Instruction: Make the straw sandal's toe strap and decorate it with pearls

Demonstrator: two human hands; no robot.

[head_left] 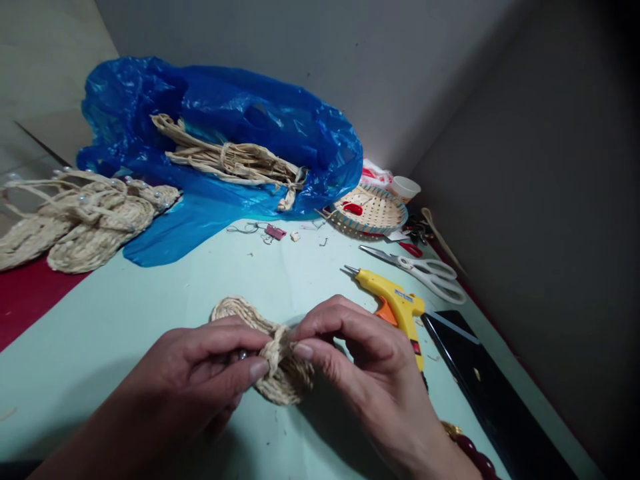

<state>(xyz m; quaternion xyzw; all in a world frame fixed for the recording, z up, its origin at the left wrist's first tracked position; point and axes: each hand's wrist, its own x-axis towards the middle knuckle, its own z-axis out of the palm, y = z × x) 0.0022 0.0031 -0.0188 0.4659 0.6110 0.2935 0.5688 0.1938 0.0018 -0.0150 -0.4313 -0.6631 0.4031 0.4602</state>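
Both hands meet over a woven straw sole [260, 347] on the table: the left hand [200, 373] and right hand [350, 353] pinch its braided strap (fingertips nearly touching). A glue gun [395, 303] lies just beside the right hand.

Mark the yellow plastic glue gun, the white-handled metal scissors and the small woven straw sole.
Yellow plastic glue gun [393, 298]: head view, on its barrel.
White-handled metal scissors [426, 268]: head view, white handle near the pivot.
Small woven straw sole [283, 390]: head view, its near rounded end.
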